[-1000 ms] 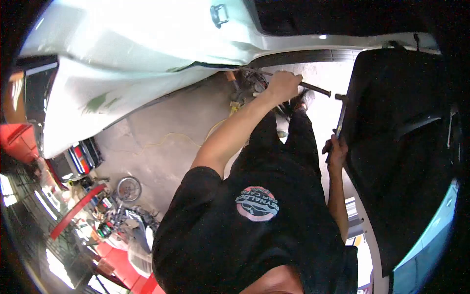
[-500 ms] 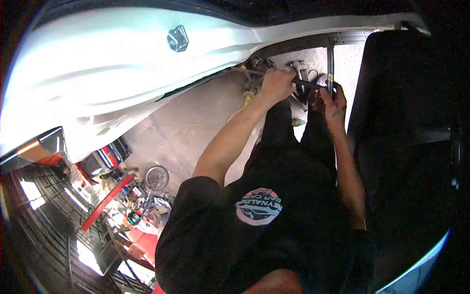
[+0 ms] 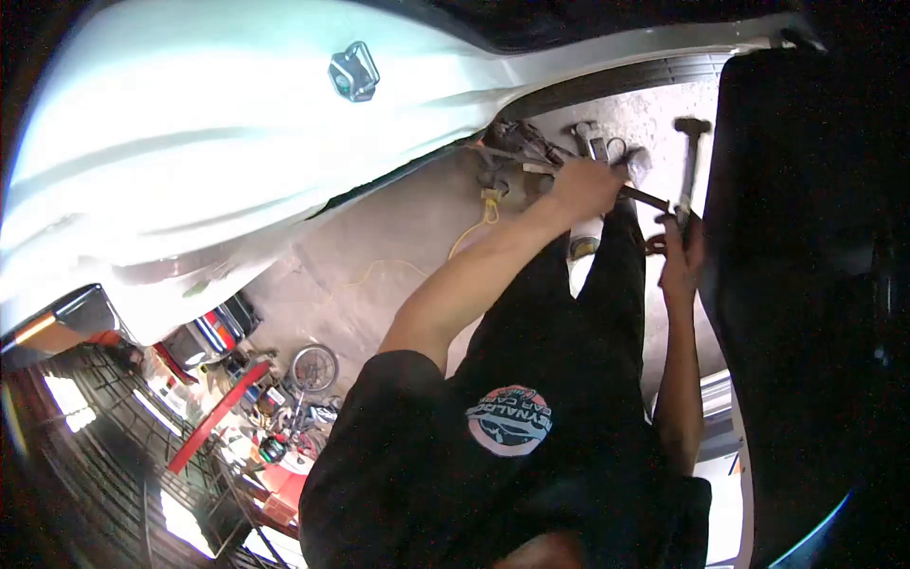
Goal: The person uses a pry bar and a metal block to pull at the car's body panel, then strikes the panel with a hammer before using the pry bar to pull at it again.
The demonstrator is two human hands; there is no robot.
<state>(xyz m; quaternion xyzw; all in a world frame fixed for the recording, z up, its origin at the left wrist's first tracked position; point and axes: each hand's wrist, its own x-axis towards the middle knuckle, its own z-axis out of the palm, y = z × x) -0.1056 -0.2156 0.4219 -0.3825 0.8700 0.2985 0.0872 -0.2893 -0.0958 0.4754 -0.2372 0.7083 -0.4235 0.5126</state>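
Note:
A long dark bar (image 3: 646,197) runs through my left hand (image 3: 588,188), whose fingers are wrapped around it. The bar's far end reaches toward the lower edge of the white car panel (image 3: 246,123); its near end points at my right hand (image 3: 682,254). That hand is closed on the handle of a hammer (image 3: 689,171), which stands head away from me beside the black panel. The hammer head is apart from the bar's end. My fingers partly hide both grips.
On the floor past my hands lie metal tools (image 3: 592,142) and a dark bundle (image 3: 521,137). A yellow cord (image 3: 464,237) trails across the concrete. A large black panel (image 3: 806,237) borders the right side. A wheel (image 3: 313,368) and a red bar (image 3: 218,417) are at lower left.
My right hand has moved right and toward me with the hammer, away from the bar's end. My left hand has shifted slightly right and nearer, still around the bar.

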